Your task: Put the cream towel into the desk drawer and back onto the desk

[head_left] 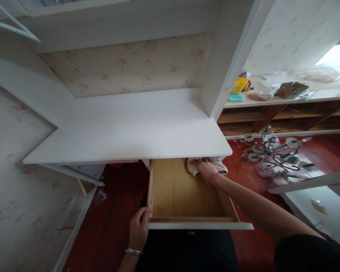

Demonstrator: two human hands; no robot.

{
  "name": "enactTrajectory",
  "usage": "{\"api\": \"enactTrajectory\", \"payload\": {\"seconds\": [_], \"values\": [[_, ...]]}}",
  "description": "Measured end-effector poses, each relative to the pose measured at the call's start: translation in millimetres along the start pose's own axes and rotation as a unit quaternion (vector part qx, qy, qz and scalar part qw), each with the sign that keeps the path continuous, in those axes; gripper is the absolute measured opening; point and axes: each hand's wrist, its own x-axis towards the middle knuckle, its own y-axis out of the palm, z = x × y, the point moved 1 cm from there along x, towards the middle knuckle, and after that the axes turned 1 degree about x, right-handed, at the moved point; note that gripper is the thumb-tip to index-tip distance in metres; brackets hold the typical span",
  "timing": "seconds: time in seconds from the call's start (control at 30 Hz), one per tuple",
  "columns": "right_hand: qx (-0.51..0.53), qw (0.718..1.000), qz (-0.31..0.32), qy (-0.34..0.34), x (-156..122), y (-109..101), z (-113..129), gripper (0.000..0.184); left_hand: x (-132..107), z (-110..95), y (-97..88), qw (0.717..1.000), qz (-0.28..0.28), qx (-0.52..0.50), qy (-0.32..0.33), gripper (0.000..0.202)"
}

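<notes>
Right hand (206, 170) presses cloth (193, 167) inside drawer (175, 192) — left hand (138, 228) grips its front.

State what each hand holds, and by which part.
The left hand grips the wooden drawer at its front left corner. The right hand lies on the middle of a pale cloth; grip unclear.

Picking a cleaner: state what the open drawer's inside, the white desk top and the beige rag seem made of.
Open pale wooden drawer: bare light wood, matt, faint grain; possibly plywood. Flat white desk top: painted or laminated board, smooth, no grain shows. Crumpled beige rag under the right hand: soft cloth, judging by folds.
</notes>
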Motion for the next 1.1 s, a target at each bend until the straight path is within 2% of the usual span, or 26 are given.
{"api": "enactTrajectory", "payload": {"seconds": [0.13,0.23,0.3,0.37,0.5,0.67,0.77,0.9,1.0,1.1], "values": [[0.026,1.000,-0.001,-0.016,-52,-8,7,0.051,-1,-1,-0.1,1.000,0.007,-0.005,-0.011,0.043],[0.108,0.994,0.013,-0.013,-95,-10,10,0.058,-1,1,0.3,1.000,0.013,-0.005,-0.014,0.043],[0.159,0.986,0.045,0.016,-118,-9,10,0.063,0,1,0.7,1.000,0.018,-0.003,-0.012,0.042],[0.194,0.975,0.107,0.033,-135,-9,10,0.064,0,1,0.9,1.000,0.021,0.004,-0.010,0.042],[0.281,0.941,0.187,-0.015,-149,-14,4,0.059,-3,-2,-3.3,0.999,0.052,0.017,-0.005,0.042],[0.357,0.900,0.243,-0.056,-145,-27,-10,0.055,-9,-5,-22.8,0.985,0.161,0.035,0.046,0.030],[0.402,0.892,0.201,-0.036,-141,-41,-20,0.051,-7,-8,-36.4,0.959,0.227,0.114,0.122,0.032],[0.491,0.867,0.084,0.018,-145,-62,-36,0.052,3,-17,-45.4,0.907,0.230,0.233,0.265,0.038],[0.564,0.822,-0.021,0.080,-157,-70,-45,0.052,13,-25,-43.6,0.865,0.199,0.283,0.364,0.037],[0.630,0.753,-0.114,0.153,-172,-73,-47,0.051,27,-32,-38.1,0.834,0.156,0.316,0.424,0.031]]}}
